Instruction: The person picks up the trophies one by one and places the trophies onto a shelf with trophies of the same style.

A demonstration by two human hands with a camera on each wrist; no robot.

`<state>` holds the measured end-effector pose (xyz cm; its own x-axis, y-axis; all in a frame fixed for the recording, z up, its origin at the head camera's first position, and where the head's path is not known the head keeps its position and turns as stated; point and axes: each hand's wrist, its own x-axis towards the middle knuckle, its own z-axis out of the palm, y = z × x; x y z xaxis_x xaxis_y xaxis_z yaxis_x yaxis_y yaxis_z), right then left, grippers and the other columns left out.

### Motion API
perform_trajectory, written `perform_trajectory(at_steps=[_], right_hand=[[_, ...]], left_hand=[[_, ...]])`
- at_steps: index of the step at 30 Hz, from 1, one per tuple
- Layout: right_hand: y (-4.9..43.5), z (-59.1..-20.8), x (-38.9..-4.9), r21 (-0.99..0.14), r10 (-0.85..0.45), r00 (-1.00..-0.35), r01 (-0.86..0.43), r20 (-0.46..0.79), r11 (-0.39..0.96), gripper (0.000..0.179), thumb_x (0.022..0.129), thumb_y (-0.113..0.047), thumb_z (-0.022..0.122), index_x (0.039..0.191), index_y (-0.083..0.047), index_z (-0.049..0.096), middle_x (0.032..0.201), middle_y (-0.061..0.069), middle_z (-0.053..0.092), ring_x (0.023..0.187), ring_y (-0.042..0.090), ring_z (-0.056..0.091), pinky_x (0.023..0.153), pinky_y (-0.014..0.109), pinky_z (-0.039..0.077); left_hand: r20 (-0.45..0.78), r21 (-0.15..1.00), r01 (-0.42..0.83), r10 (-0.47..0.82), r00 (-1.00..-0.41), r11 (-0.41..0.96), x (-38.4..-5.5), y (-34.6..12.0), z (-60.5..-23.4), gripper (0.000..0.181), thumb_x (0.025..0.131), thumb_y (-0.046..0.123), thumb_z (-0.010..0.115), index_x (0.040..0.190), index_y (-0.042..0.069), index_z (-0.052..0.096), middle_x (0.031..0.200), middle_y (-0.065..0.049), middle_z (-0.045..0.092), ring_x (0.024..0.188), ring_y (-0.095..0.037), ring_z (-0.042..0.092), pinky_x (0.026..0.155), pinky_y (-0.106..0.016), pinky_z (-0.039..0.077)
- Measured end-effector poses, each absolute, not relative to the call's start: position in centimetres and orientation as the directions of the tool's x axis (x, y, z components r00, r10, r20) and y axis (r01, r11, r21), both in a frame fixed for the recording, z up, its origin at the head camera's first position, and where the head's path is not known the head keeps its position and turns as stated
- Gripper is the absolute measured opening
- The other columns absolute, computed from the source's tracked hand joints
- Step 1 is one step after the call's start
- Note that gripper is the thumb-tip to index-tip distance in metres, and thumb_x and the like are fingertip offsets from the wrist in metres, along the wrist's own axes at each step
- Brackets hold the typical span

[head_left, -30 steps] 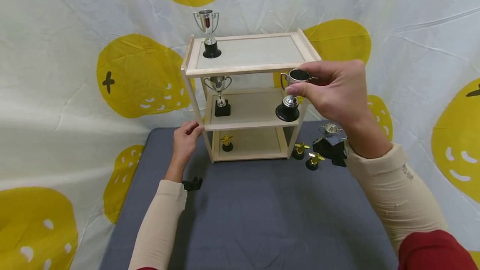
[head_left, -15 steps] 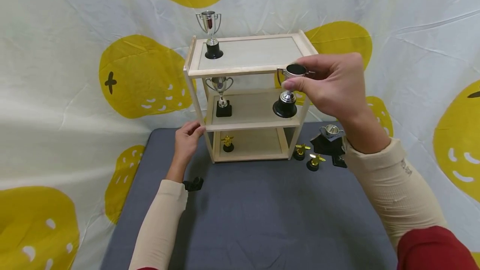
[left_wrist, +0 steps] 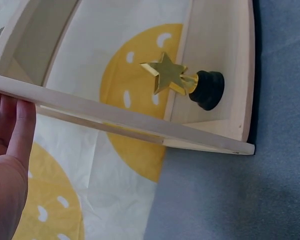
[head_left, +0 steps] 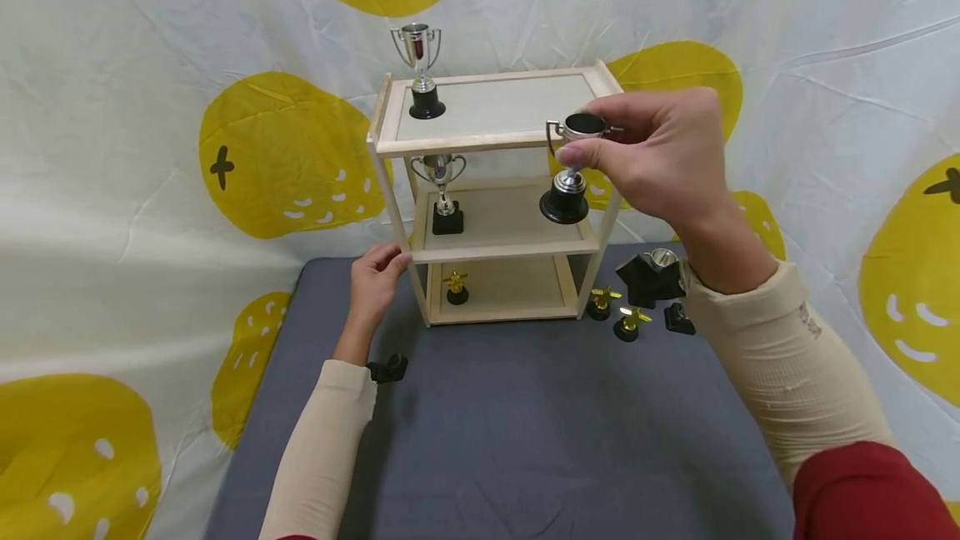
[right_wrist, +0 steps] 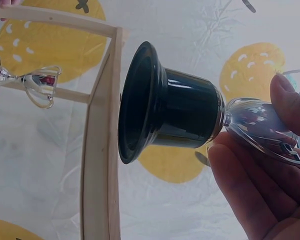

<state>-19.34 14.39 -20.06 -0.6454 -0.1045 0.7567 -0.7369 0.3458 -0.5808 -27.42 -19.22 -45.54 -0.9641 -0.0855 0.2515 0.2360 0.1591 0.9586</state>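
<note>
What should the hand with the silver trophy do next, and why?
I'd probably ease the right hand up and forward, bringing the held silver trophy over the right side of the top shelf. It is gripped in front of the wooden rack, and another silver trophy with a similar round black base stands at that shelf's left.

The held cup [right_wrist: 252,121] looks glossy metal, the shelf [head_left: 465,143] matt wood.

On my feeds I can read no lettering or numbers, the small dark mark [head_left: 810,322] on the right sleeve [head_left: 783,386] being illegible.
</note>
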Motion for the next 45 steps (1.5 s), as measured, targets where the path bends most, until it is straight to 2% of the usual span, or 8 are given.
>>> perform_trajectory(at_steps=[5, 12, 15, 21, 29, 36, 45], right_hand=[[14.2, -19.8, -19.7, -0.571, -0.103, -0.638, -0.74, 0.763, 0.356, 0.024, 0.069, 0.012, 0.091, 0.09, 0.012, 0.08, 0.074, -0.029, 0.07, 0.057, -0.001, 0.07, 0.057, 0.014, 0.057], [14.0, -19.4, -19.9, -0.609, -0.088, -0.676, -0.706, 0.731, 0.361, 0.023, 0.071, 0.008, 0.092, 0.092, 0.009, 0.081, 0.073, -0.023, 0.073, 0.059, 0.0, 0.072, 0.057, 0.014, 0.058], [13.9, -19.3, -20.0, -0.603, -0.094, -0.672, -0.711, 0.735, 0.362, 0.023, 0.072, 0.008, 0.091, 0.092, 0.009, 0.081, 0.073, -0.022, 0.072, 0.059, 0.0, 0.072, 0.057, 0.014, 0.057], [13.8, -19.3, -20.4, -0.58, -0.11, -0.645, -0.739, 0.756, 0.343, 0.023, 0.071, 0.01, 0.091, 0.091, 0.011, 0.08, 0.073, -0.028, 0.071, 0.06, 0.0, 0.072, 0.056, 0.015, 0.058], [13.6, -18.8, -20.8, -0.629, -0.074, -0.694, -0.687, 0.716, 0.363, 0.027, 0.07, 0.007, 0.092, 0.094, 0.009, 0.081, 0.074, -0.019, 0.074, 0.062, -0.001, 0.073, 0.058, 0.013, 0.058], [13.5, -18.4, -21.2, -0.614, -0.078, -0.692, -0.682, 0.718, 0.398, 0.027, 0.072, 0.002, 0.093, 0.096, 0.006, 0.082, 0.077, -0.019, 0.075, 0.065, -0.004, 0.073, 0.061, 0.012, 0.058], [13.3, -18.0, -21.6, -0.605, -0.084, -0.696, -0.671, 0.713, 0.429, 0.023, 0.075, -0.003, 0.092, 0.093, 0.006, 0.082, 0.072, -0.023, 0.072, 0.062, -0.005, 0.072, 0.058, 0.011, 0.056]], left_hand=[[0.251, 0.96, 0.237, -0.087, -0.964, 0.147, -27.4, -19.3, -45.5, 0.036, 0.1, 0.014, 0.07, 0.128, -0.008, 0.07, 0.107, -0.008, 0.064, 0.096, -0.001, 0.067, 0.085, -0.01, 0.058], [0.249, 0.96, 0.234, -0.088, -0.965, 0.153, -27.5, -19.2, -45.5, 0.033, 0.099, 0.014, 0.071, 0.125, -0.006, 0.073, 0.1, 0.003, 0.064, 0.094, -0.001, 0.067, 0.084, -0.011, 0.058], [0.254, 0.959, 0.239, -0.084, -0.964, 0.155, -27.5, -19.2, -45.5, 0.031, 0.099, 0.015, 0.071, 0.124, -0.004, 0.074, 0.099, 0.006, 0.063, 0.094, -0.001, 0.067, 0.085, -0.011, 0.059], [0.27, 0.956, 0.256, -0.085, -0.959, 0.142, -27.5, -19.3, -45.5, 0.03, 0.099, 0.013, 0.071, 0.123, -0.005, 0.074, 0.1, 0.005, 0.064, 0.094, -0.001, 0.067, 0.084, -0.012, 0.059], [0.27, 0.958, 0.258, -0.088, -0.959, 0.122, -27.5, -19.2, -45.6, 0.029, 0.098, 0.01, 0.072, 0.123, -0.006, 0.074, 0.099, 0.005, 0.064, 0.093, -0.001, 0.067, 0.085, -0.013, 0.06], [0.27, 0.957, 0.258, -0.088, -0.959, 0.129, -27.7, -19.2, -45.7, 0.03, 0.098, 0.013, 0.073, 0.122, -0.005, 0.075, 0.101, 0.0, 0.065, 0.093, -0.002, 0.067, 0.084, -0.013, 0.06], [0.268, 0.957, 0.254, -0.092, -0.959, 0.142, -27.6, -19.2, -45.8, 0.029, 0.098, 0.009, 0.072, 0.122, -0.007, 0.073, 0.099, 0.005, 0.064, 0.091, -0.001, 0.066, 0.082, -0.011, 0.058]])
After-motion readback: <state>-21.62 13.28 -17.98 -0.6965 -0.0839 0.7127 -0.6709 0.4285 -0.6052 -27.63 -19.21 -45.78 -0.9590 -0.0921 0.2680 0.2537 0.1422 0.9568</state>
